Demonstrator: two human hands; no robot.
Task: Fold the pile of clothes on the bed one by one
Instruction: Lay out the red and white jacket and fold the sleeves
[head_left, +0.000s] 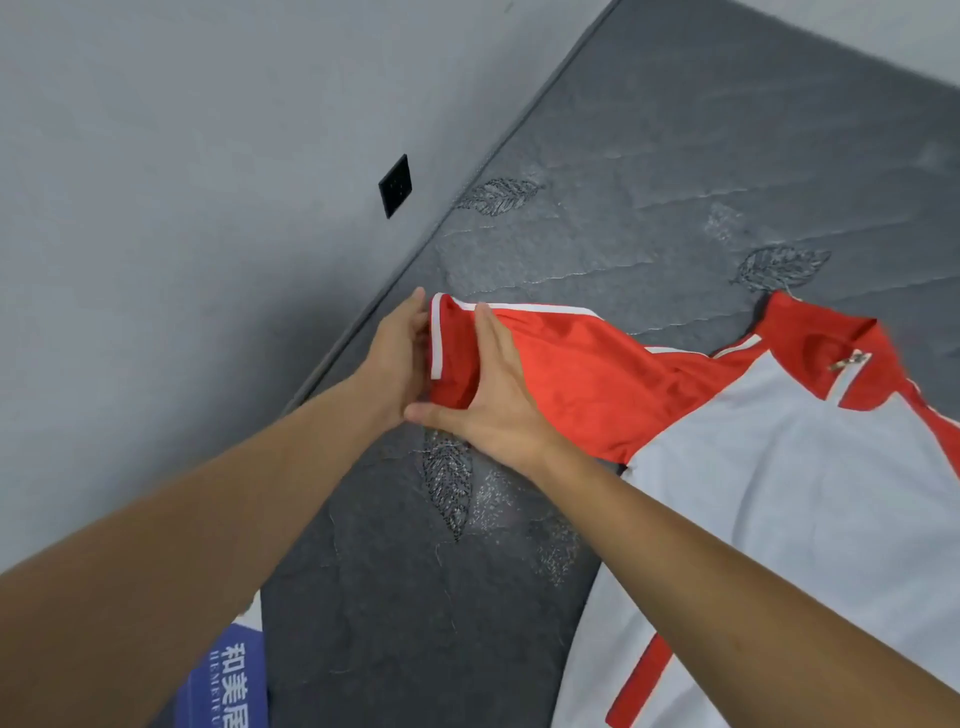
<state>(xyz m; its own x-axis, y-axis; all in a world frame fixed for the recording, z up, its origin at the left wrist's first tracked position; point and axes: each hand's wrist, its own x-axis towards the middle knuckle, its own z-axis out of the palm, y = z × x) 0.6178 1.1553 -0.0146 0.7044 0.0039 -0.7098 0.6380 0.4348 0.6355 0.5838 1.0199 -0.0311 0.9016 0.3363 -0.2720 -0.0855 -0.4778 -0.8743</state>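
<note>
A red and white jacket (753, 467) lay spread on the bed (649, 156), mostly to the right of both hands. Its red sleeve (545, 374) reached out to the hands. The left hand (397, 358) held the sleeve cuff with curled fingers. The right hand (488, 395) lay flat on the sleeve just beside it, fingers straight and pressing the cloth. I judged the folding of this jacket was only starting, because the body was still open and flat. No folded clothes were visible. A blue and white thing (234, 680) showed under the left arm.
</note>
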